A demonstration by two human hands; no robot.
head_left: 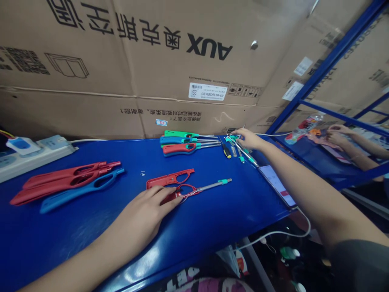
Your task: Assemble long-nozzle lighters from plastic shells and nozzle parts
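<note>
Lighter (199, 189), opened up, lies on the worktop (194, 233) before me, its handle under my left hand (148, 207). I judge the step in hand to be steadying it while I choose a part; the next move seems to call for a careful pinch at the rods, without jostling the loose insides. My left fingers are curled, grasping the handle. Just beyond it lies the loose red shell (167, 179), and left of that some tiny metal bits (142, 173), screws perhaps. Farther out, my right hand (249, 138) is at the rods (251, 158), fingers bent; I cannot tell whether they grip one. The screwdriver (226, 151) lies just left of the rods, three other lighters (176, 140) farther left, and the carton (133, 73) stands behind everything.
</note>
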